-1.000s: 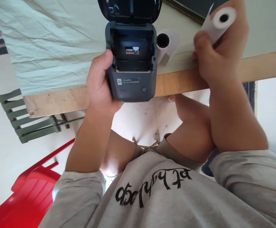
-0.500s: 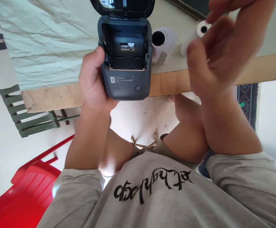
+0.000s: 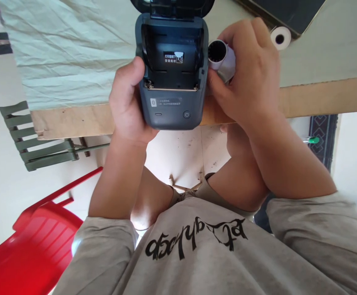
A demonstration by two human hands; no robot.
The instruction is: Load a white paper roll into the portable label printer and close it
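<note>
gripping the printer (image 3: pixel 173 108) in the left hand (image 3: pixel 126 98) over the near edge of the table (image 3: pixel 326 98), with lid (image 3: pixel 172 8) already open and bay (image 3: pixel 173 37) as yet unfilled. grasping the paper roll (image 3: pixel 229 61) between thumb and fingers of the right hand (image 3: pixel 250 71), just beside, by the same edge. showing chinese characters on the bay label (image 3: pixel 174 57), a power symbol on the button (image 3: pixel 187 114); too small to read elsewhere.

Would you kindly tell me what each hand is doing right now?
Left hand: holding the dark printer by its side.
Right hand: closed around the wide-cored paper roll.
</note>
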